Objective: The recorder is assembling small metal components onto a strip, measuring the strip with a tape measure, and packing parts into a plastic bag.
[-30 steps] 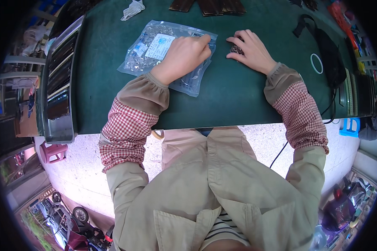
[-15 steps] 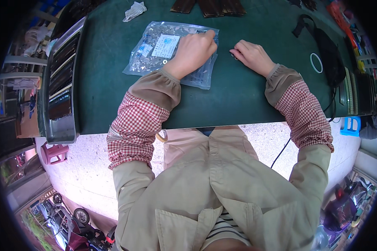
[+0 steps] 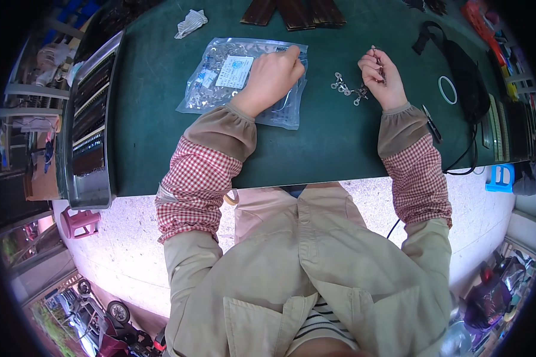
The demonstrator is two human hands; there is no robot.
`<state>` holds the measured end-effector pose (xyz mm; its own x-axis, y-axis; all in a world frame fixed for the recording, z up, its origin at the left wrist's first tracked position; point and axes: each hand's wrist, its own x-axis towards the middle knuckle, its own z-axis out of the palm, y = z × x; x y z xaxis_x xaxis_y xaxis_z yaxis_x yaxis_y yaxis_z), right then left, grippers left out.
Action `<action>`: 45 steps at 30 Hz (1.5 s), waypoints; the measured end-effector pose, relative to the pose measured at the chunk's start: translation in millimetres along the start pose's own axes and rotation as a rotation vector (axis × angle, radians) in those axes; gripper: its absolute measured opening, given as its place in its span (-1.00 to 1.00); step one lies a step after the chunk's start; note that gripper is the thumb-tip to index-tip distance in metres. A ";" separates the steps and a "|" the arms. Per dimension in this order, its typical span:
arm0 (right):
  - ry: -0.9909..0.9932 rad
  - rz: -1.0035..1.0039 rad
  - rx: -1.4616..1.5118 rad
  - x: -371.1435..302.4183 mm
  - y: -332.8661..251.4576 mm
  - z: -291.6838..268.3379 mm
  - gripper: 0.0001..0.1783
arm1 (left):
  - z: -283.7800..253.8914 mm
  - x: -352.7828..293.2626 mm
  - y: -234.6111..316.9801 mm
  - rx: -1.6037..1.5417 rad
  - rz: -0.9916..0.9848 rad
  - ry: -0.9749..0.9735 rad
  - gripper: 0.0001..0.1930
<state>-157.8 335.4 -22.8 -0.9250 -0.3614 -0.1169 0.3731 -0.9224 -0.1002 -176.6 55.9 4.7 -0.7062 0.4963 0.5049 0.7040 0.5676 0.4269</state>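
Note:
A clear plastic bag [image 3: 198, 95] of small shiny metal parts, with a white label [image 3: 234, 72], lies on the green table. My left hand [image 3: 270, 82] rests over its right part, fingers curled closed on the bag's upper right edge. To the right, my right hand [image 3: 389, 80] is turned partly palm-up, its fingers curled round several small metal parts [image 3: 381, 72]. More loose metal parts [image 3: 343, 87], ring-ended and silvery, lie on the table just left of that hand. The exact kind of these parts is too small to tell.
A metal tray [image 3: 106, 193] with dark strips stands at the left. Brown strips [image 3: 296, 15] and a crumpled striped scrap [image 3: 191, 24] lie along the far side. At the right are a white ring [image 3: 447, 90], a slim dark tool [image 3: 432, 125] and a black strapped pouch [image 3: 467, 80].
My right hand has moved right and turned palm-up. Loose metal parts now show on the table where it was. The bag, still under my left hand, has shifted slightly nearer.

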 end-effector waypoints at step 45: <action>0.380 -0.722 -0.472 65.3 147.3 96.6 -0.61 | -11.4 28.9 -4.3 -0.178 -0.179 0.247 -0.81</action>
<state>-170.1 162.7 50.2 -0.8897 0.4211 -0.1764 -0.2137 -0.7254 -0.6543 -199.2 60.3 25.9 -0.7955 0.2129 0.5673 0.5882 0.4966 0.6383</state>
